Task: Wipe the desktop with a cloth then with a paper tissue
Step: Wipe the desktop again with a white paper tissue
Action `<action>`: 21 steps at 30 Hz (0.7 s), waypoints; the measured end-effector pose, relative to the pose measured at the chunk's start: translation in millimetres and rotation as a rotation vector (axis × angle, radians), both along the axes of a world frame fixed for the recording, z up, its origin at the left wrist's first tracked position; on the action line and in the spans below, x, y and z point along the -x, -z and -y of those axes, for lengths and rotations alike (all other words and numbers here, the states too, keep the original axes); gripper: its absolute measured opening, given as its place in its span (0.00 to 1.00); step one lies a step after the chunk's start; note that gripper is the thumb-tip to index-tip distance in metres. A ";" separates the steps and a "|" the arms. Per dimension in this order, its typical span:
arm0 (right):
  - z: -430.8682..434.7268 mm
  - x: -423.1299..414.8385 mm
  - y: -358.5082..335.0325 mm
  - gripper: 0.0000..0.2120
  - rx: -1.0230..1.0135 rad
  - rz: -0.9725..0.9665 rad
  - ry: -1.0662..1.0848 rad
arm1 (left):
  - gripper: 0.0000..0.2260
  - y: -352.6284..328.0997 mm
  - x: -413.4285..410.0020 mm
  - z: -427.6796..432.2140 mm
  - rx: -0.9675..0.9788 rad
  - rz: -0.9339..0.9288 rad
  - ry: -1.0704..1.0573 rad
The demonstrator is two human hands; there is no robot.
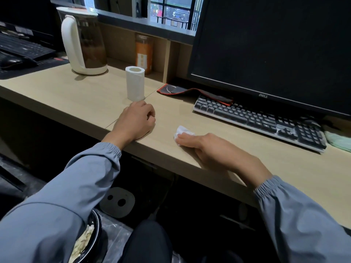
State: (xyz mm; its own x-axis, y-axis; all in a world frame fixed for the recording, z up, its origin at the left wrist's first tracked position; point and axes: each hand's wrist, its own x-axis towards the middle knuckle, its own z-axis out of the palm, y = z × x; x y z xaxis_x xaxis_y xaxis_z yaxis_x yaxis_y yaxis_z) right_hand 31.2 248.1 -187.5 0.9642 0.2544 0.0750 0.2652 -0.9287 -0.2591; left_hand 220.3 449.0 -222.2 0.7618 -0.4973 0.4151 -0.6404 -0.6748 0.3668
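Observation:
A light wooden desktop runs across the view. My right hand lies flat near its front edge, fingers pressing a crumpled white paper tissue onto the wood. My left hand rests on the desk as a loose fist with nothing in it, just in front of an upright roll of white tissue paper. A pale green cloth lies at the far right, beside the keyboard and partly cut off by the frame.
A black keyboard and a dark monitor stand at the right, with a folded red-edged mat behind. A white kettle and an orange jar sit at the back. A bin is below left.

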 end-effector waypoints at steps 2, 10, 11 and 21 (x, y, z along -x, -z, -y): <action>-9.4 12.8 3.6 0.20 0.058 -0.050 -0.062 | 0.07 -0.3 2.2 0.3 -0.005 0.012 -0.010; -26.6 47.5 10.3 0.33 0.098 0.047 -0.056 | 0.08 -12.0 14.6 4.9 -0.111 0.071 -0.035; -26.2 49.0 9.5 0.33 0.095 0.054 -0.055 | 0.08 -13.2 16.3 5.6 -0.126 0.082 -0.033; 23.3 103.1 12.2 0.41 0.056 0.035 0.039 | 0.08 -16.5 68.3 51.7 -0.017 0.047 0.104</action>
State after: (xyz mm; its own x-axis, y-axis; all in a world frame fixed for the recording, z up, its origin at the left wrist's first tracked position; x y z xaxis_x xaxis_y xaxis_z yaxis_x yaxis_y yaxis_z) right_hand -71.9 224.8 -199.7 0.9706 0.2211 0.0955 0.2362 -0.9514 -0.1978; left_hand 152.0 397.3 -205.7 0.6858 -0.5799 0.4397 -0.7233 -0.6099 0.3238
